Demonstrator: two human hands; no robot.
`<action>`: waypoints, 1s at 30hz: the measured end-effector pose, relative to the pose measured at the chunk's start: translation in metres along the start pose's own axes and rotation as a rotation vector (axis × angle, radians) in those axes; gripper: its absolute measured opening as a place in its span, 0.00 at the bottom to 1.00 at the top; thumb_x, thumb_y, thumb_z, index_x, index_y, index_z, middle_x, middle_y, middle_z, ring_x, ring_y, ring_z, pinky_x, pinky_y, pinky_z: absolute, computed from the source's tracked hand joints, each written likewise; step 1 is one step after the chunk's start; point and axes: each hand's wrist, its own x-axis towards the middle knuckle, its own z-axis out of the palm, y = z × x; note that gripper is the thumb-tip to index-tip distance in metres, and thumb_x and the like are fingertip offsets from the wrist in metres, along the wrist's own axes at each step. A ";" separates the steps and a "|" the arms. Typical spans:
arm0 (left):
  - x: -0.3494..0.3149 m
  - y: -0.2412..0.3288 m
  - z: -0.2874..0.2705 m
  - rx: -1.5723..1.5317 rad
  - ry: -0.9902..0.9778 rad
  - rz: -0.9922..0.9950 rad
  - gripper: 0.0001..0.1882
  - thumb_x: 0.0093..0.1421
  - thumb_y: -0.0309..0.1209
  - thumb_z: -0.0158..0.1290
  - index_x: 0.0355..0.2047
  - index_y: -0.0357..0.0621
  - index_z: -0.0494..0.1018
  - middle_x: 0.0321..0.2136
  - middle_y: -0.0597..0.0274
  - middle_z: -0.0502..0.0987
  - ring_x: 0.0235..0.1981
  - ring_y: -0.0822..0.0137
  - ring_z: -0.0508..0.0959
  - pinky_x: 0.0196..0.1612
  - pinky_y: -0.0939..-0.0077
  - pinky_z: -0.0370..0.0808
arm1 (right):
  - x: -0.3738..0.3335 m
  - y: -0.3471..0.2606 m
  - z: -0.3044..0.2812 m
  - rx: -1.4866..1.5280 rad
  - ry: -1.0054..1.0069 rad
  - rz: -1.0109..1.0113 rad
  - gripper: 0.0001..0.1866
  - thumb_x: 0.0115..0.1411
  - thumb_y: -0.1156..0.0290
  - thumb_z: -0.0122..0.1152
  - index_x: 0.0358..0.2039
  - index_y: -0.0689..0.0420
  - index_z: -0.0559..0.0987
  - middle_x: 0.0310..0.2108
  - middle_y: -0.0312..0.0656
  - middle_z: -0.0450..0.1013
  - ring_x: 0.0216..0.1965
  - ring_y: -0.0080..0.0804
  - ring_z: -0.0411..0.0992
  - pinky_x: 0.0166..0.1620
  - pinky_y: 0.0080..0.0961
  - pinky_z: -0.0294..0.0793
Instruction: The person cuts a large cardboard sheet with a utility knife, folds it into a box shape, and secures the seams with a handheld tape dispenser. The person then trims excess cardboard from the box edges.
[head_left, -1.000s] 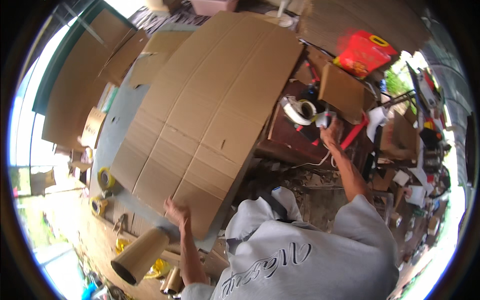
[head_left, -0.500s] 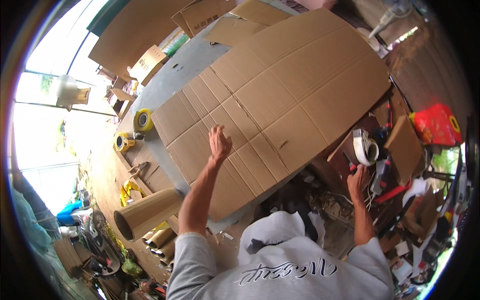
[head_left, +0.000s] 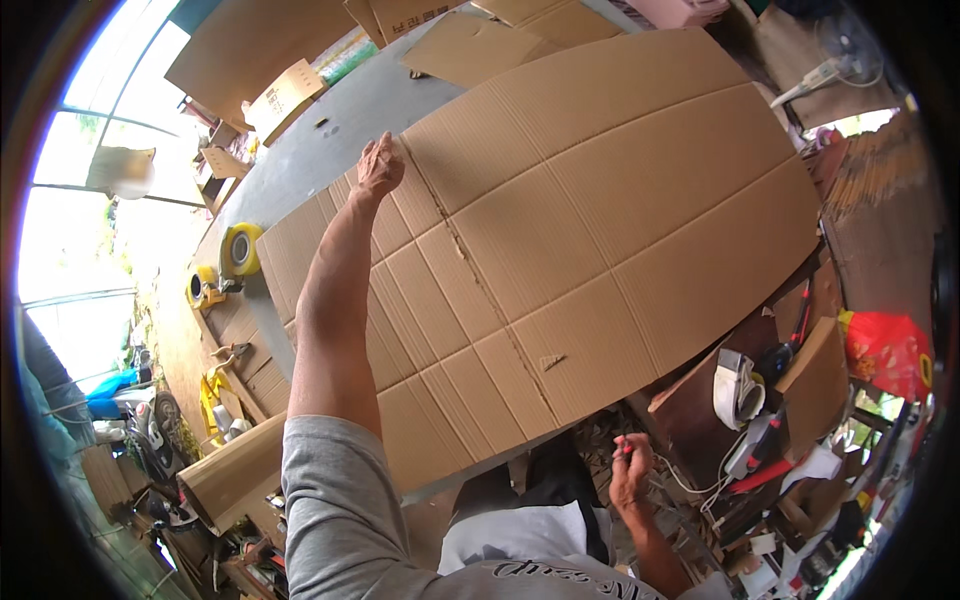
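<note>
A large flattened cardboard sheet (head_left: pixel 690 230), scored with several creases and a slit, lies across the grey tabletop. My left hand (head_left: pixel 380 168) reaches over to the sheet's far edge, near the slit's upper end. Its fingers are bent at that edge, and the fingertips are partly hidden. Low in front of the sheet's near edge is my right hand (head_left: pixel 630 472), closed around a small tool with a red tip (head_left: pixel 627 447). Most of that tool is covered by the fingers.
Yellow tape rolls (head_left: pixel 240 250) stand at the sheet's left. A cardboard tube (head_left: pixel 225 475) lies at the lower left. To the right, a white tape dispenser (head_left: pixel 738 392) sits among tools and cables beside a red bag (head_left: pixel 888 352). More cardboard (head_left: pixel 480 48) lies behind.
My left hand has gone from above the middle of the sheet to its far edge. My right hand, with the tool, has left the tape dispenser and come nearer my body. The view has shifted.
</note>
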 end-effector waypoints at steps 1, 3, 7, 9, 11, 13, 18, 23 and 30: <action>0.006 0.001 0.000 -0.024 -0.056 0.013 0.30 0.61 0.37 0.48 0.62 0.36 0.67 0.63 0.39 0.69 0.63 0.37 0.67 0.66 0.49 0.64 | 0.000 -0.003 0.006 0.063 -0.019 0.081 0.09 0.64 0.74 0.50 0.43 0.61 0.74 0.38 0.45 0.69 0.38 0.36 0.70 0.45 0.34 0.72; 0.013 0.011 0.003 0.001 -0.004 -0.073 0.24 0.62 0.39 0.49 0.54 0.36 0.73 0.55 0.38 0.74 0.57 0.38 0.73 0.60 0.50 0.70 | 0.006 -0.012 0.014 0.140 0.001 0.074 0.10 0.67 0.69 0.49 0.43 0.60 0.75 0.38 0.44 0.68 0.37 0.34 0.69 0.43 0.33 0.71; 0.021 0.000 -0.024 -0.028 -0.188 -0.020 0.18 0.63 0.40 0.50 0.33 0.36 0.78 0.35 0.39 0.81 0.42 0.41 0.81 0.48 0.54 0.77 | 0.030 -0.001 0.023 0.169 -0.021 0.046 0.13 0.67 0.65 0.51 0.44 0.62 0.75 0.37 0.45 0.68 0.36 0.34 0.68 0.41 0.33 0.71; 0.008 -0.005 -0.033 -0.131 -0.041 0.066 0.20 0.64 0.41 0.50 0.26 0.36 0.78 0.26 0.40 0.79 0.33 0.41 0.81 0.39 0.55 0.78 | 0.048 -0.011 0.024 0.205 0.010 0.097 0.11 0.64 0.71 0.51 0.43 0.62 0.74 0.35 0.41 0.67 0.34 0.30 0.68 0.40 0.31 0.71; 0.004 -0.002 -0.055 -0.205 -0.089 0.027 0.20 0.64 0.41 0.51 0.26 0.37 0.78 0.27 0.41 0.80 0.32 0.42 0.81 0.38 0.56 0.77 | 0.054 0.004 0.033 0.106 0.035 0.022 0.12 0.65 0.70 0.52 0.45 0.62 0.74 0.33 0.40 0.68 0.33 0.28 0.67 0.39 0.29 0.71; -0.006 0.000 -0.082 -0.364 -0.147 -0.094 0.18 0.64 0.41 0.54 0.31 0.37 0.81 0.23 0.54 0.78 0.28 0.61 0.78 0.34 0.65 0.74 | 0.055 0.001 0.030 0.161 -0.008 0.101 0.12 0.67 0.70 0.51 0.45 0.64 0.74 0.37 0.45 0.70 0.37 0.34 0.70 0.42 0.33 0.72; -0.023 0.031 -0.159 -0.676 -0.226 -0.175 0.17 0.65 0.39 0.57 0.37 0.35 0.83 0.23 0.68 0.75 0.28 0.75 0.72 0.33 0.74 0.70 | 0.095 -0.093 0.021 0.263 -0.139 0.080 0.09 0.69 0.73 0.52 0.44 0.64 0.74 0.29 0.42 0.73 0.29 0.31 0.74 0.36 0.29 0.75; -0.043 0.027 -0.219 -0.683 -0.242 -0.199 0.19 0.65 0.41 0.58 0.44 0.35 0.82 0.30 0.68 0.78 0.33 0.73 0.74 0.38 0.75 0.72 | 0.166 -0.215 0.039 0.343 -0.296 -0.095 0.13 0.68 0.75 0.51 0.51 0.64 0.73 0.29 0.42 0.74 0.24 0.29 0.77 0.30 0.29 0.78; -0.060 0.030 -0.288 -0.938 -0.270 0.002 0.17 0.59 0.27 0.62 0.49 0.37 0.80 0.40 0.62 0.81 0.41 0.71 0.79 0.48 0.76 0.75 | 0.250 -0.379 0.072 0.044 -0.420 -0.599 0.27 0.65 0.77 0.52 0.65 0.65 0.67 0.32 0.52 0.76 0.27 0.44 0.78 0.33 0.38 0.78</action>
